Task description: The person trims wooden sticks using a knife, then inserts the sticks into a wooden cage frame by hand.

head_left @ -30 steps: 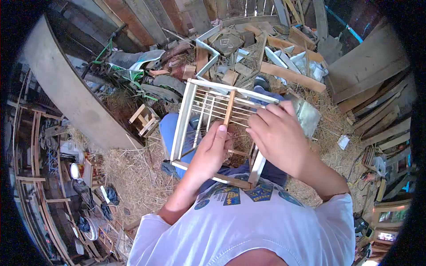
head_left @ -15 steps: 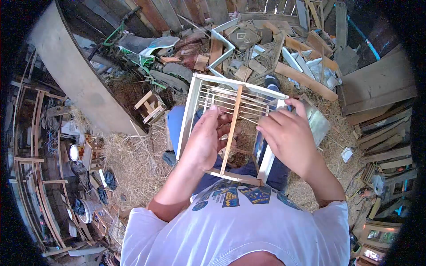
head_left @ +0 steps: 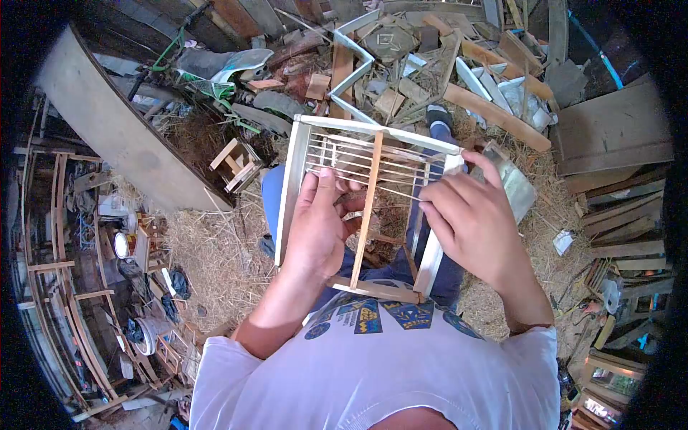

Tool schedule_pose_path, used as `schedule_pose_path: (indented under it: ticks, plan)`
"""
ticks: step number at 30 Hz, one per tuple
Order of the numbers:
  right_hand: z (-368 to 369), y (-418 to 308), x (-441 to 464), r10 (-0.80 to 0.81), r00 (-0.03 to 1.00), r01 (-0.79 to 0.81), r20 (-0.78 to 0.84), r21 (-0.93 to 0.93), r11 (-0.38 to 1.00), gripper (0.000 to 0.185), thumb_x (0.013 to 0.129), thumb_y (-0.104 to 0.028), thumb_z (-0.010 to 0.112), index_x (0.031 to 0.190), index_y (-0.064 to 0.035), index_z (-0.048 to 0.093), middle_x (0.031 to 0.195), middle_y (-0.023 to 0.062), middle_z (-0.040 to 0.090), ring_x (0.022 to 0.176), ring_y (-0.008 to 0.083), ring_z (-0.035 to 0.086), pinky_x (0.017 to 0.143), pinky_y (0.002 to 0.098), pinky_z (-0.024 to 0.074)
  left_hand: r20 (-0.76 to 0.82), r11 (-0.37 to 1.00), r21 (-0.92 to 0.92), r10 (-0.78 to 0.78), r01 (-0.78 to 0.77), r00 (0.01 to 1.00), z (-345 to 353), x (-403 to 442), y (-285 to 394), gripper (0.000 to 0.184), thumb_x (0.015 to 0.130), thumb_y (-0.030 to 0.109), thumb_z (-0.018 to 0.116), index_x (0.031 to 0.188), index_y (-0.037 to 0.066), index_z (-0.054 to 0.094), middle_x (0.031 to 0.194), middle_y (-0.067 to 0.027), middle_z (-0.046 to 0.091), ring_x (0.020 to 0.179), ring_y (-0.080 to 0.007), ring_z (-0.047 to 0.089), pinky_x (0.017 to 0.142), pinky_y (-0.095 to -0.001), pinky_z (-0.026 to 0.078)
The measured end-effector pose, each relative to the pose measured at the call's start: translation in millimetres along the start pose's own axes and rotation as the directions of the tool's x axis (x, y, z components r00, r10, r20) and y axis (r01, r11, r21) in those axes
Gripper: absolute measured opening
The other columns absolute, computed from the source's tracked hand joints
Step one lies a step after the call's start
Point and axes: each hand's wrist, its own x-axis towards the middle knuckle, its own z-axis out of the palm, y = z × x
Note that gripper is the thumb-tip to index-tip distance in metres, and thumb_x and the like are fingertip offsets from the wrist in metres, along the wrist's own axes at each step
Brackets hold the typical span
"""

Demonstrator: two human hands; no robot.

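Observation:
A small wooden cage-like frame [head_left: 290, 193] with white-edged rails rests over my lap. Several thin wooden rods run across its far half, passing a central upright slat [head_left: 367, 215]. My left hand [head_left: 315, 229] reaches into the frame, thumb and index finger closed at the left end of the nearest thin rod [head_left: 398, 192]; its other fingers are partly hidden behind the rods. Over the right rail [head_left: 432, 261] lies my right hand [head_left: 476, 226], fingers bent around it and fingertips close to the right end of that rod. Whether they touch the rod is unclear.
Straw covers the ground. A small wooden box [head_left: 236, 166] stands left of the frame, beside a long curved board [head_left: 129, 122]. Ahead lie scrap wood and a white zigzag strip [head_left: 351, 64]. Stacked boards [head_left: 627, 201] line the right side; a white bucket [head_left: 152, 335] sits at left.
The frame has shifted slightly left in view along with both hands. My left thumb and index finger have come together at the rod's left end. My right hand stays at the right rail.

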Motion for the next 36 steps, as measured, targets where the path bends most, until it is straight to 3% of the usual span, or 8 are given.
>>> schedule_pose_path:
  ticks: [3,5,7,13,15,22,24,36]
  plan:
    - [-2.0,0.1,0.1,-0.018,1.0,0.018,0.019,0.008,1.0,0.009,0.088,-0.009,0.073,0.094,-0.0083,0.066,0.086,0.0082,0.066,0.086,0.0267,0.068,0.11,0.0509,0.0413,0.007,1.0,-0.018,0.0,0.001,1.0,-4.2,2.5,-4.8,0.025,0.113,0.042,0.045,0.111,0.019,0.055,0.096,0.0029,0.062,0.085,-0.0133,0.065,0.072,-0.0346,0.057]
    - [-1.0,1.7,-0.5,-0.017,0.999,0.016,0.047,0.011,1.0,0.009,0.088,-0.009,0.073,0.094,-0.0082,0.066,0.086,0.0084,0.066,0.085,0.0272,0.068,0.109,0.0506,0.0414,0.036,0.999,-0.026,0.024,-0.023,0.999,-7.4,3.6,-7.4,0.024,0.112,0.04,0.046,0.117,0.018,0.055,0.094,0.0006,0.059,0.088,-0.0196,0.065,0.071,-0.0384,0.061]
    - [3.7,5.1,-0.8,-0.091,0.996,0.091,-0.011,-0.009,0.996,0.017,0.081,-0.008,0.072,0.094,-0.0077,0.061,0.083,0.0076,0.061,0.082,0.0267,0.067,0.099,0.0453,0.0465,0.033,0.999,-0.031,0.026,-0.025,0.999,-11.0,4.9,-9.2,0.024,0.112,0.039,0.046,0.116,0.017,0.055,0.094,0.0005,0.059,0.086,-0.0201,0.066,0.07,-0.0388,0.061]
    - [10.3,11.0,3.3,-0.129,0.99,0.132,-0.048,0.057,0.99,0.019,0.077,-0.008,0.07,0.092,-0.0057,0.059,0.083,0.0099,0.06,0.078,0.0308,0.064,0.078,0.0414,0.0503,-0.009,0.998,-0.008,0.063,-0.063,0.998,-10.6,-0.9,-15.0,0.026,0.113,0.038,0.045,0.11,0.014,0.053,0.093,-0.0007,0.059,0.087,-0.0226,0.067,0.072,-0.0409,0.062]
    - [6.3,9.0,3.8,-0.113,0.993,0.114,-0.026,0.075,0.991,0.017,0.079,-0.006,0.073,0.091,-0.0057,0.061,0.084,0.0102,0.063,0.077,0.0316,0.064,0.078,0.0412,0.0504,-0.011,0.996,-0.01,0.091,-0.091,0.996,-13.0,-5.1,-20.1,0.026,0.113,0.037,0.045,0.109,0.013,0.053,0.094,-0.001,0.059,0.089,-0.0232,0.068,0.073,-0.0419,0.062]
    - [9.6,6.0,3.3,-0.089,0.995,0.096,-0.054,0.139,0.986,0.014,0.083,-0.004,0.074,0.091,-0.006,0.063,0.08,0.0105,0.063,0.074,0.0318,0.062,0.08,0.0419,0.0491,-0.053,0.987,-0.152,-0.062,0.054,0.997,-16.0,-6.3,-14.9,0.018,0.11,0.03,0.048,0.116,0.013,0.049,0.118,-0.0068,0.062,0.104,-0.0297,0.067,0.082,-0.0489,0.06]
    - [9.4,6.4,2.4,-0.083,0.995,0.09,-0.06,0.145,0.985,0.013,0.084,-0.004,0.074,0.091,-0.006,0.063,0.081,0.0104,0.064,0.075,0.0314,0.063,0.081,0.0423,0.049,0.055,0.97,-0.229,-0.078,0.088,0.995,-9.1,-10.9,-5.5,0.019,0.109,0.033,0.05,0.118,0.016,0.05,0.122,-0.0076,0.063,0.109,-0.0296,0.066,0.082,-0.0469,0.059]
    - [10.9,8.8,-2.2,-0.088,0.996,0.091,-0.034,0.098,0.991,0.014,0.085,-0.01,0.072,0.09,-0.0066,0.059,0.085,0.0093,0.063,0.082,0.0301,0.065,0.087,0.0435,0.0488,0.0,0.989,-0.143,0.025,-0.025,1.0,3.5,-8.7,-10.3,0.026,0.113,0.041,0.041,0.127,0.02,0.049,0.12,-0.0025,0.064,0.105,-0.0261,0.067,0.079,-0.0412,0.058]
